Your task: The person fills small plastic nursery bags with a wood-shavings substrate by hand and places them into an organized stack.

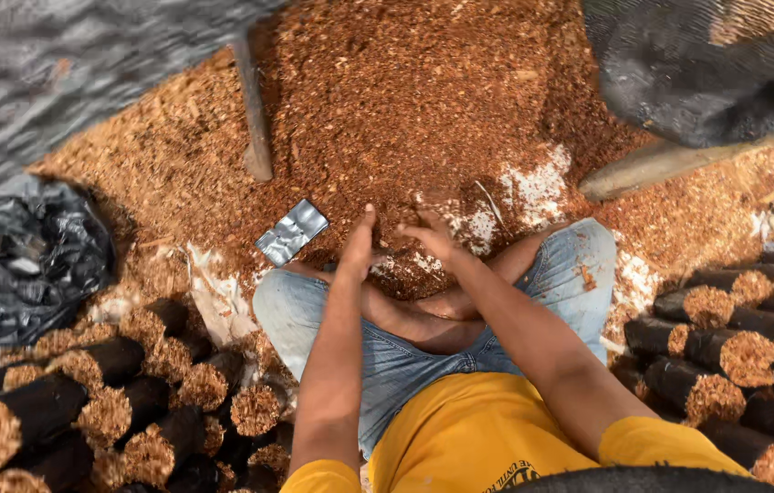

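To do this well, I think both hands should scoop from the near edge of the big heap of reddish-brown sawdust (405,100) on the floor and keep the loose material between the palms. The left hand (360,245) has its grip spread with fingers straight, and the right hand (433,239) is also spread, fingers bent over the sawdust (nothing is pinched). The sawdust looks dry, crumbly and coarse, lying just in front of the crossed legs, between rows of black plastic bags filled with sawdust (86,411).
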